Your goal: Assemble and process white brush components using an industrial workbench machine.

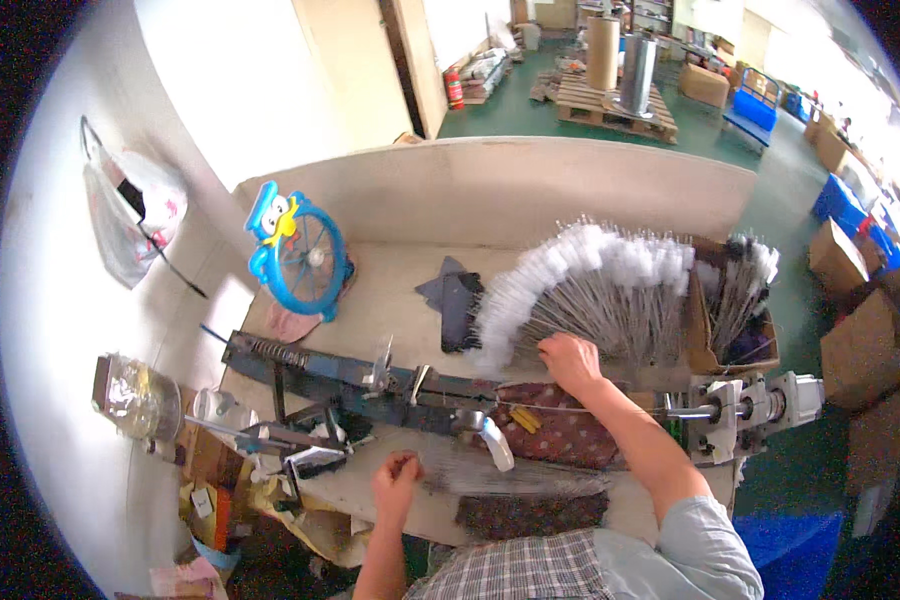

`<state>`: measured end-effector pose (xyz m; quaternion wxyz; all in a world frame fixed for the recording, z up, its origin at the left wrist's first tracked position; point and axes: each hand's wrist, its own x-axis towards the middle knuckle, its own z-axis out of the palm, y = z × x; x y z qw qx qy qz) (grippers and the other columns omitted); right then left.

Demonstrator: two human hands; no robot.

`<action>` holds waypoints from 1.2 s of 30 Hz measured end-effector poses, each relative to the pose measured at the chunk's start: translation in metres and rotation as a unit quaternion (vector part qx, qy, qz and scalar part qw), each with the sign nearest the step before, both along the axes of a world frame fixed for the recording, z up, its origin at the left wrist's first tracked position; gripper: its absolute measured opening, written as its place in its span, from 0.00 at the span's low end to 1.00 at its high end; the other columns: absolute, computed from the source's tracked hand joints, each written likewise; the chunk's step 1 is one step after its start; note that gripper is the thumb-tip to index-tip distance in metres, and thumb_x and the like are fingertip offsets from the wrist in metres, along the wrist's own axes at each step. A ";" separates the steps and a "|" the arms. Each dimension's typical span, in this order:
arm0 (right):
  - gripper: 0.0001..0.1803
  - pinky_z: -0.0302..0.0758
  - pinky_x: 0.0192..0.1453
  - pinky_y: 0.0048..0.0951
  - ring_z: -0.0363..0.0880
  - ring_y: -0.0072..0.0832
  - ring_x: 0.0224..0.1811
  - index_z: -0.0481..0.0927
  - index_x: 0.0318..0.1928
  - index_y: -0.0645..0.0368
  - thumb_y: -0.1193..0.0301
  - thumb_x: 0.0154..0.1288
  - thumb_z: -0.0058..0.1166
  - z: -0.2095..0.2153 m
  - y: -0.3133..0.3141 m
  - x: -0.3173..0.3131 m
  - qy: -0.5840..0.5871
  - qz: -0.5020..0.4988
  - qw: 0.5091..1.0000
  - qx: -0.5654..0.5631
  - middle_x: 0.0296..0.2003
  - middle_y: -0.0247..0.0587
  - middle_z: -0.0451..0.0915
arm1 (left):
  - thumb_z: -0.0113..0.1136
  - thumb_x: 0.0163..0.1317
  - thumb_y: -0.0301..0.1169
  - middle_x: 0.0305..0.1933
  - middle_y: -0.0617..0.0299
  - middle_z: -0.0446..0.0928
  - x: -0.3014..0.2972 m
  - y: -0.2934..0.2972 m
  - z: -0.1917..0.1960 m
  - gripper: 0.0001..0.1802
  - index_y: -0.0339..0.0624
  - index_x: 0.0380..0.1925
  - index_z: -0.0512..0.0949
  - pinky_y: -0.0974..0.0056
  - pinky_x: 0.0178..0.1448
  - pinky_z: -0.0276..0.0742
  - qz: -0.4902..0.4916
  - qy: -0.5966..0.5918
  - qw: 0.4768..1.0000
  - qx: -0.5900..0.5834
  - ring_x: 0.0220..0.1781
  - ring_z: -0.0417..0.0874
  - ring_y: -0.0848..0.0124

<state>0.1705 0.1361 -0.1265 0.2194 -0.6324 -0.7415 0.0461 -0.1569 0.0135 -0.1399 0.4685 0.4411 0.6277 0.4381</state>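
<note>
Bristles (pixel 515 478), a thin grey sheaf, are lying along the near edge of the tabletop (pixel 395 295), and the left hand (pixel 397 476) is closing in a fist on their end. Further out, the right hand (pixel 570 362) is resting palm-down, fingers curled, on the fanned wire brushes (pixel 590 290); whether it grips one, I cannot tell. A sideways tug could be scattering loose strands off the edge, or a sleeve snagging the metal machine (pixel 370 385).

Matt, pale wooden bench top (pixel 390 300). Dark painted metal machine rail (pixel 330 375) with bare steel spring at 9 o'clock end. Thin glossy wire stems tipped with fluffy white fibre on brushes (pixel 590 285) (fanned at 1 o'clock). Patterned dark cloth pad (pixel 565 435). Glossy blue plastic fan (pixel 300 255). Brown cardboard box (pixel 730 340), rough. Clear glass jar (pixel 135 397).
</note>
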 end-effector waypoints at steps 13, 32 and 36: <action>0.07 0.73 0.33 0.38 0.78 0.39 0.31 0.78 0.34 0.52 0.66 0.54 0.57 0.014 -0.003 0.002 0.153 -0.065 0.979 0.121 0.30 0.38 0.79 | 0.57 0.58 0.26 0.28 0.59 0.76 -0.007 -0.009 -0.005 0.09 0.33 0.36 0.75 0.67 0.35 0.76 0.076 -0.098 0.992 -0.029 0.28 0.78 0.71; 0.09 0.72 0.29 0.35 0.78 0.37 0.27 0.77 0.26 0.53 0.63 0.52 0.61 0.015 0.014 0.008 0.178 -0.159 0.949 0.206 0.24 0.35 0.79 | 0.58 0.57 0.30 0.30 0.59 0.77 -0.006 -0.010 -0.005 0.11 0.36 0.37 0.74 0.68 0.34 0.74 0.026 -0.045 0.997 -0.061 0.29 0.77 0.72; 0.09 0.72 0.29 0.35 0.78 0.37 0.26 0.78 0.25 0.53 0.63 0.51 0.61 0.014 0.015 0.010 0.185 -0.162 0.942 0.227 0.24 0.35 0.79 | 0.57 0.58 0.28 0.29 0.59 0.76 -0.004 -0.009 -0.005 0.10 0.33 0.37 0.74 0.68 0.34 0.74 0.039 -0.063 0.996 -0.055 0.28 0.77 0.71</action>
